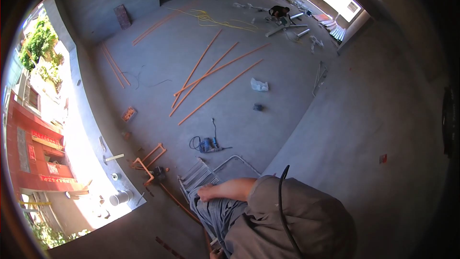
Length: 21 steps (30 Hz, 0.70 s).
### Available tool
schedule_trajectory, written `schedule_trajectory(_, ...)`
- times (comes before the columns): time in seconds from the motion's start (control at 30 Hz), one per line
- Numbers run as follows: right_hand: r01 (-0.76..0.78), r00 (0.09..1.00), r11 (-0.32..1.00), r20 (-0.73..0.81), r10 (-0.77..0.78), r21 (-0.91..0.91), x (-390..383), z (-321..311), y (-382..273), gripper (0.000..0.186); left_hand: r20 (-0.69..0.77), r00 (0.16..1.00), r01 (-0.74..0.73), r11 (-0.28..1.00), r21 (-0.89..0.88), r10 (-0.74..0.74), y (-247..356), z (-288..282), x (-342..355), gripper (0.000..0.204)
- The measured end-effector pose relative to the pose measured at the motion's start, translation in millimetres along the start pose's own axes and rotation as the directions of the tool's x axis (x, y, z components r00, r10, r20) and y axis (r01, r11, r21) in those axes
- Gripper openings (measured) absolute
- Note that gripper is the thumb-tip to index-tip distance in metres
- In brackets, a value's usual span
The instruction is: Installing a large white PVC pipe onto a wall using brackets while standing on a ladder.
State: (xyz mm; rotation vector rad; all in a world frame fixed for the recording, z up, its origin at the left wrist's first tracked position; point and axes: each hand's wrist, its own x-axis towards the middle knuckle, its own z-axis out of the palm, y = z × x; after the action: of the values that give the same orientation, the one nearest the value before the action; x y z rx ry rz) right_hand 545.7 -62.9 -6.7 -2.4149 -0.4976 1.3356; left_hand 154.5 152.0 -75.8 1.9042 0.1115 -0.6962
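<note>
My right hand [206, 193] rests on the knee of my blue jeans [218, 218], its fingers lying over the cloth with nothing visible in them. Under and beside that leg stands a metal stepladder [198, 175]. At the bottom edge my left hand [217, 254] shows only in part, close to a ladder rail and an orange pipe [179, 203]; its fingers are mostly hidden. A black cable or strap [281, 206] runs down over my grey-brown shirt. On the floor beyond the ladder lies a blue power drill [207, 145] with its cord.
Orange pipes [221, 91] lie across the floor. Left of the ladder is a bent orange pipe assembly [152, 165]. A box of orange fittings [128, 114] sits near the window sill [103, 156], which holds a grey pipe piece [120, 197]. Far off, another person [278, 11] crouches among white pipes.
</note>
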Motion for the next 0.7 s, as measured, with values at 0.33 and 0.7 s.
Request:
schedule_trajectory(0.33, -0.032, 0.999, 0.999, -0.043, 0.031, -0.009, -2.4, 13.4, -4.8, 0.035, 0.122, 0.916, 0.361, 0.649, -0.670, -0.383, 62.8, -9.7, 3.1, 0.014)
schedule_trajectory(0.7, 0.002, 0.998, 1.000, -0.063, -0.003, -0.007, -16.9, 8.6, -13.3, 0.032, 0.164, 0.866, 0.482, 0.701, -0.526, -0.473, 89.9, -14.0, 9.7, 0.020)
